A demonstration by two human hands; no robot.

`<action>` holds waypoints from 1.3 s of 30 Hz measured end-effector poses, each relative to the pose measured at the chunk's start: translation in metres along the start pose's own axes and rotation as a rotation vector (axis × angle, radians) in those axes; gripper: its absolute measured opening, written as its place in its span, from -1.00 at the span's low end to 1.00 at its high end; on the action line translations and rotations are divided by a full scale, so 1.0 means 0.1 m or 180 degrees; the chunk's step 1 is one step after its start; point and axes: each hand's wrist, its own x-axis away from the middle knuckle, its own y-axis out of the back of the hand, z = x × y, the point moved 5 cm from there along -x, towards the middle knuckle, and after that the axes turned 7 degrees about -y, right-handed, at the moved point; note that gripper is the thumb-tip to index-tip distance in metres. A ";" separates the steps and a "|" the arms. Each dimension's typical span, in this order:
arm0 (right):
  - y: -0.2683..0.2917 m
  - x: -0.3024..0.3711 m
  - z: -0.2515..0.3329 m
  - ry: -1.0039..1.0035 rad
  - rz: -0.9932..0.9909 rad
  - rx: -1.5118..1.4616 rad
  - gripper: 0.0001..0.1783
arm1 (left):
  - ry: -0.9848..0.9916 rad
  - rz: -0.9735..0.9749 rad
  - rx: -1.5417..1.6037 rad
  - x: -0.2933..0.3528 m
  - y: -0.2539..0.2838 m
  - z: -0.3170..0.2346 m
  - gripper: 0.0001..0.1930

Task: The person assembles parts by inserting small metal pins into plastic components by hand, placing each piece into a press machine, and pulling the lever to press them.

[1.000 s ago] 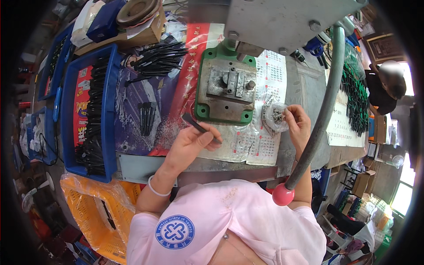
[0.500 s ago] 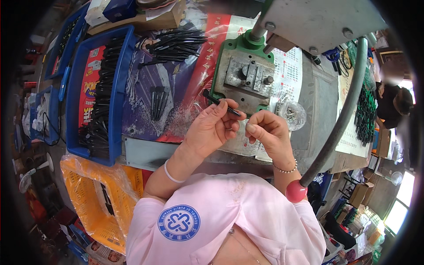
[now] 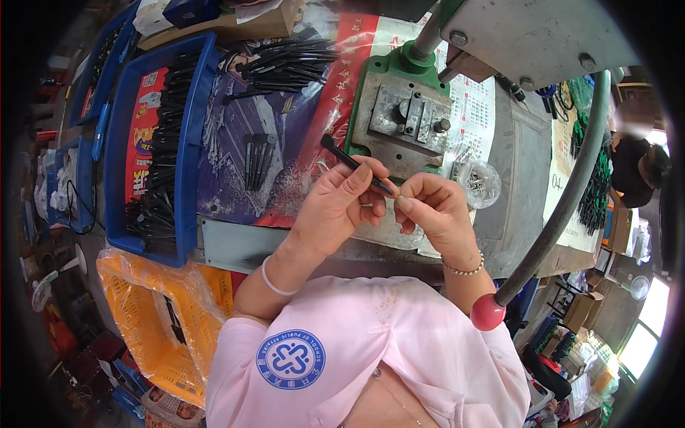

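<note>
The left hand [image 3: 349, 198] pinches a black stick [image 3: 342, 155] between thumb and fingers, its wide end pointing to 10 o'clock. The right hand [image 3: 434, 207] has thumb and forefinger pressed together at the other end; whether a tiny part is between them, I cannot tell. The step in hand seems to be fine fitting at this end, so the next move asks for steady fingers and good alignment.

At 12 o'clock from the hands is the green press base [image 3: 405, 162]; toward 3 o'clock, a clear bag [image 3: 481, 184] with small metal pieces. The blue tray [image 3: 187, 214] lies at 9 o'clock. The lever [image 3: 571, 203] curves down to 4 o'clock, perhaps hindering the right elbow.
</note>
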 end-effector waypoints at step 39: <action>0.35 0.29 -0.50 0.0324 -0.0320 0.0470 -0.78 | -0.0911 0.0388 -0.3576 -1.21 0.04 -0.48 -0.79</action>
